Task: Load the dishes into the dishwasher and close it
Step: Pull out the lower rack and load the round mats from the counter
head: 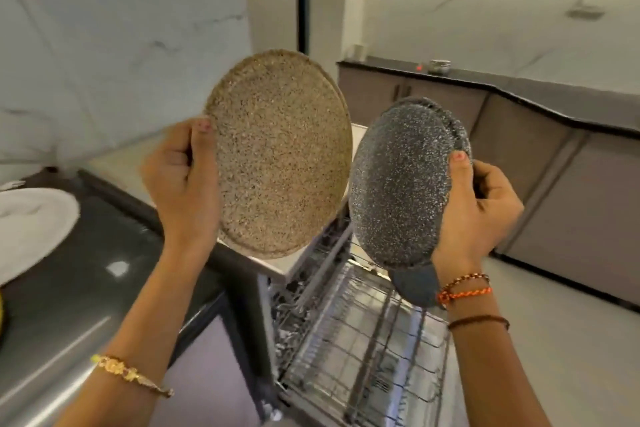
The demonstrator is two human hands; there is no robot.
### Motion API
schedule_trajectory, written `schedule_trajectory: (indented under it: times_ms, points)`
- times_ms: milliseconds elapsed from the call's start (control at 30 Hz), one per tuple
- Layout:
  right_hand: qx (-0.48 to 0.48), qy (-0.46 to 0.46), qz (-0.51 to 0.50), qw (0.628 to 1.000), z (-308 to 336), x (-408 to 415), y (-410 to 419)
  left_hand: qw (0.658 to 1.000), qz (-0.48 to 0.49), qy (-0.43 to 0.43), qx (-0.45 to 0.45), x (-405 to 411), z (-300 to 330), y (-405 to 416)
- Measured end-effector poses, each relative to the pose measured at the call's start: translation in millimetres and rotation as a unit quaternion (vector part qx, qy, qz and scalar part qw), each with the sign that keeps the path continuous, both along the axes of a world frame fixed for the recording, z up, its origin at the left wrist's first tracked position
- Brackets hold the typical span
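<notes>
Both hands are raised above the open dishwasher rack (pixel 360 340), left hand (pixel 180 180) gripping a speckled tan plate (pixel 280 159), right hand (pixel 481 211) gripping a speckled grey plate (pixel 398 184).

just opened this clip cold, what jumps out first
Two speckled plates held up on edge at mid-frame: a tan plate in the left hand and a grey plate in the right hand, each with a thumb on the face. Below them the dishwasher rack is pulled out, nothing visible in it. A white plate lies on the dark counter at left.
</notes>
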State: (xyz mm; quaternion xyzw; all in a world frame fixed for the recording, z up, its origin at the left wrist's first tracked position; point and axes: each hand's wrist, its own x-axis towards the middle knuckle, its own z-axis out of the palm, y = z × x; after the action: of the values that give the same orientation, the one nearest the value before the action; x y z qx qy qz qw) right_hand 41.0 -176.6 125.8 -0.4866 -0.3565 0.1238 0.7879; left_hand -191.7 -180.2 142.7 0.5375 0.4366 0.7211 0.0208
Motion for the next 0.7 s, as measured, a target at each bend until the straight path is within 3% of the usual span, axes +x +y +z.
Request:
schedule_trajectory:
  times_ms: [200, 400, 500, 600, 700]
  points:
    - [-0.109, -0.053, -0.1, 0.988, -34.5, 76.7, 63.2, 0.988, -0.153, 0.008, -0.038, 82.7, -24.0, 85.3]
    - [-0.259, -0.166, -0.129, 0.943, -67.4, 132.7, 132.7, 0.963, -0.231, 0.028, -0.135, 149.0, -56.4, 168.1]
    - [-0.323, -0.276, -0.145, 0.893, -89.1, 157.3, 153.8, 0.955, -0.23, 0.061, -0.178, 179.0, -77.5, 201.5]
    - [-0.386, -0.417, -0.134, 0.812, -114.7, 182.7, 166.5, 0.943, -0.229, 0.076, -0.231, 200.8, -105.7, 226.3]
    - [-0.453, -0.473, -0.092, 0.75, -145.2, 203.9, 176.8, 0.932, -0.223, 0.117, -0.261, 213.1, -141.6, 243.5]
